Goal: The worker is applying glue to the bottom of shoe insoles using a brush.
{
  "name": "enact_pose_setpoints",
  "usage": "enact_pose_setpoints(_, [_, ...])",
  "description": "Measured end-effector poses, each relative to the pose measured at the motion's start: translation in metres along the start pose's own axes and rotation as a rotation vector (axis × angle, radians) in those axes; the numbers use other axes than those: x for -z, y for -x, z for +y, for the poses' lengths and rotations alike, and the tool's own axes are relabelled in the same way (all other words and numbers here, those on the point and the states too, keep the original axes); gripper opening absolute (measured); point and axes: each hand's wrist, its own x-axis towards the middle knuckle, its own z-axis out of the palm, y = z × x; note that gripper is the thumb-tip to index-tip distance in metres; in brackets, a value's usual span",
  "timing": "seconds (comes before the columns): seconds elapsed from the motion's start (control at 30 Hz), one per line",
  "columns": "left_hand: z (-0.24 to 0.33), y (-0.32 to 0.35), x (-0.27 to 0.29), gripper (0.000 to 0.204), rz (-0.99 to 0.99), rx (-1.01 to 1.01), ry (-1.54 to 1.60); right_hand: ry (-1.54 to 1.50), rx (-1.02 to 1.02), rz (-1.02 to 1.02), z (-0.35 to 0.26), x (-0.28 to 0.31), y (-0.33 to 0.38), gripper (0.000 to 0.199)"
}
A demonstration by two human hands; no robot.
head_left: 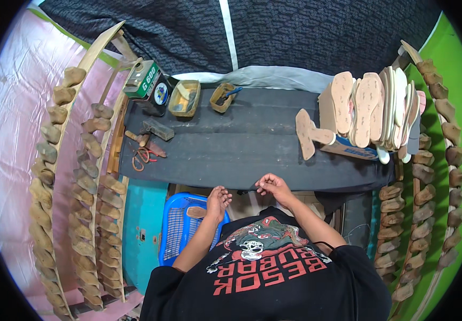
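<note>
Dark bench [241, 144] ahead, soles [370, 107] stacked right. Thin black strip [248, 188] at near edge, my right hand [273, 186] pinching one end, left hand [217, 200] loosely curled, empty. Looks light, floppy; I'd pinch both ends.

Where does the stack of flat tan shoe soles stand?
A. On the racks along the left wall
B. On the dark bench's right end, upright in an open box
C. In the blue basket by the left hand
B: the shoe soles stand upright in the open box at the right end of the dark bench.
</note>
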Motion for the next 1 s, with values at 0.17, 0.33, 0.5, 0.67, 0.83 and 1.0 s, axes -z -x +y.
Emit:
enact_pose_setpoints(0.17, [-0.02, 0.004, -0.057, 0.013, 0.015, 0.066, -0.014, -0.08, -0.133, 0.043, -0.005, 0.037, 0.002, 0.012])
enact_pose_setpoints(0.33, [-0.022, 0.01, -0.122, 0.014, -0.015, -0.092, -0.254, -0.085, -0.219, 0.174, -0.005, 0.075, 0.008, 0.014])
enact_pose_setpoints(0.5, [0.001, 0.003, -0.165, 0.02, -0.331, -0.059, -0.475, -0.181, -0.063, 0.431, -0.035, 0.1, 0.021, 0.063])
enact_pose_setpoints(0.67, [0.001, -0.035, -0.192, 0.032, -0.477, 0.109, -0.616, 0.021, 0.069, 0.663, -0.055, 0.103, 0.002, 0.071])
enact_pose_setpoints(0.83, [-0.015, -0.072, -0.249, 0.049, -0.546, 0.17, -0.65, -0.008, 0.07, 0.76, -0.053, 0.109, -0.009, 0.049])
enact_pose_setpoints(1.0, [-0.03, -0.105, -0.282, 0.057, -0.552, 0.289, -0.477, -0.034, 0.132, 0.811, -0.047, 0.103, -0.02, 0.029])
